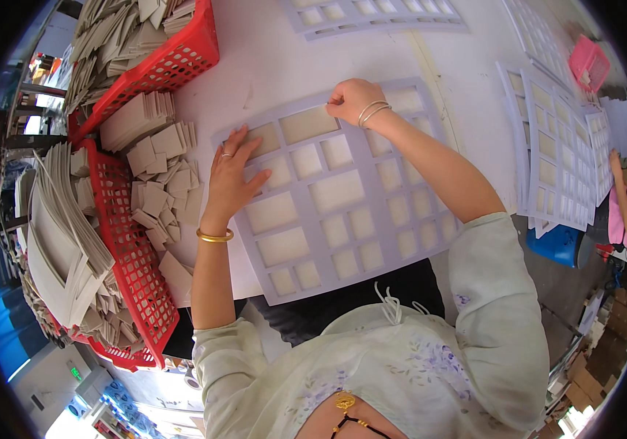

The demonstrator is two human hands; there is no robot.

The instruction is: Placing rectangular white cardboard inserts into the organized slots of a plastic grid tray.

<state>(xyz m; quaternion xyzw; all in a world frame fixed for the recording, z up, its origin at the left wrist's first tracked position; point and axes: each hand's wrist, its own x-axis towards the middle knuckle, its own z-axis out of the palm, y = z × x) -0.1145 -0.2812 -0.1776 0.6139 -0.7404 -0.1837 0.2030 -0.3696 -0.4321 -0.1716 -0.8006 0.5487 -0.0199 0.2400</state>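
A lavender panel with several rectangular openings lies in front of me on the white table, its near edge over my lap. Cream-coloured board shows in the openings. My left hand rests on the panel's left side, fingers spread, with fingertips over the upper left opening. At the top middle, the fingers of my right hand pinch together by the right end of the wide upper opening. Whatever they hold, if anything, is hidden. Loose pale board pieces lie in a heap left of my left hand.
Red plastic baskets full of cut board stand along the left. Another lavender panel lies at the table's far side. Several more panels lean at the right, near a blue bin. Another person's arm shows at the far right.
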